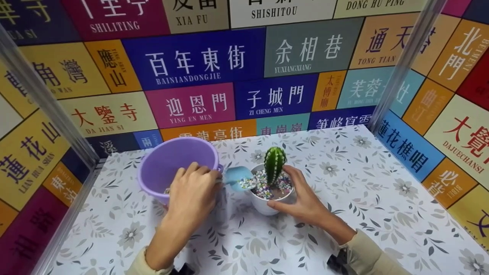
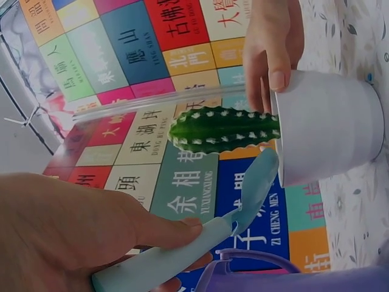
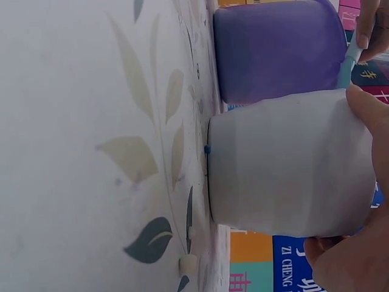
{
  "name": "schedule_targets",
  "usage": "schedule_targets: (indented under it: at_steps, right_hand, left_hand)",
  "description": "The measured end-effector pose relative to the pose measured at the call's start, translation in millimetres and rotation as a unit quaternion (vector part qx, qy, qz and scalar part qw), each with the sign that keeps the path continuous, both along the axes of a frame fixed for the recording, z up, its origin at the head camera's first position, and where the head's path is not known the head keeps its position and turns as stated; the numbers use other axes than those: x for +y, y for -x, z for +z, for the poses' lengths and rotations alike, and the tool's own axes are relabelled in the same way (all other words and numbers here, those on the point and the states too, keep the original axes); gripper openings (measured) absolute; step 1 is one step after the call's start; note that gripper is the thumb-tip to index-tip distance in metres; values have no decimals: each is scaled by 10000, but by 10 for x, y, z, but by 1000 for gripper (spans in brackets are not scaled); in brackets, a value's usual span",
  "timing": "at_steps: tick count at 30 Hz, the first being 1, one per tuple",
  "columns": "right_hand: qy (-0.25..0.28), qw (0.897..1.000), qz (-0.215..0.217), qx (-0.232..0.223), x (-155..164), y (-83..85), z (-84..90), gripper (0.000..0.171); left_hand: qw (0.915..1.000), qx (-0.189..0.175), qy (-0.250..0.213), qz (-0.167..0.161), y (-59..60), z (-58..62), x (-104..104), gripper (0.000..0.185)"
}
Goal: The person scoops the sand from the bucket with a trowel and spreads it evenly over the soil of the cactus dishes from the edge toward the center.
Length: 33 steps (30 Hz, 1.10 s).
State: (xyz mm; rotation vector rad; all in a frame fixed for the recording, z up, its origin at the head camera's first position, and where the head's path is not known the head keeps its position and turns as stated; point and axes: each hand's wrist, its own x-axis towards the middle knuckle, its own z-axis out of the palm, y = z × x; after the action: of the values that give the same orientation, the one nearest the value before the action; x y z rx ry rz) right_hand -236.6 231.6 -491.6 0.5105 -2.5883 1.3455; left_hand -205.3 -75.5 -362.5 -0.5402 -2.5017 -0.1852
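Observation:
A white pot (image 1: 267,204) (image 2: 328,131) (image 3: 292,167) stands on the floral table, filled with coloured pebbles (image 1: 263,187) around a green cactus (image 1: 274,164) (image 2: 222,129). My right hand (image 1: 301,200) (image 2: 270,45) (image 3: 358,243) grips the pot's rim and side. My left hand (image 1: 195,194) (image 2: 79,237) holds a light blue scoop (image 1: 237,177) (image 2: 206,240) by its handle, the blade tilted over the pot's left rim with pebbles on it. A purple bucket (image 1: 174,164) (image 3: 276,48) sits just left of the pot, behind my left hand.
The table (image 1: 363,198) is covered in a leaf-and-flower cloth and is boxed in by colourful sign-printed walls (image 1: 198,61) at the back and both sides. Metal posts (image 1: 405,61) stand at the back corners. A small blue pebble (image 3: 207,149) lies at the pot's base.

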Motion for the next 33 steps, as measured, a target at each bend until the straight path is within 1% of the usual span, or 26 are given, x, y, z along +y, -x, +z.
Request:
schedule_targets:
  at_steps: [2, 5, 9, 13, 15, 18, 23, 27, 33]
  right_hand:
    - [-10, 9999, 136, 4, 14, 1, 2, 112]
    - [17, 9996, 273, 17, 35, 2, 11, 111]
    - [56, 9999, 135, 21, 26, 4, 24, 112]
    - [8, 10000, -43, 18, 5, 7, 21, 115]
    - [-9, 10000, -61, 31, 3, 8, 18, 116]
    - [22, 10000, 8, 60, 13, 11, 23, 116]
    - [25, 9997, 214, 94, 29, 10, 33, 117]
    - [68, 9995, 284, 102, 26, 14, 23, 115]
    - [103, 9994, 301, 155, 28, 29, 7, 112]
  left_hand:
    - [9999, -80, -47, -82, -11, -13, 12, 11]
    - [9992, -298, -134, -213, -36, -14, 32, 13]
    - [9976, -558, -211, -349, -58, 6, 54, 16]
    - [9964, -628, -231, -520, -81, 14, 65, 16]
    - [9960, -616, -202, -618, -94, 14, 72, 14]
    - [9948, -672, -193, -742, -107, 15, 90, 12]
    - [9899, -978, -283, -988, -117, 17, 136, 11]
    - [9853, -1163, -338, -1206, -113, 0, 172, 12]
    - [9828, -1200, -426, -1338, -78, -42, 210, 14]
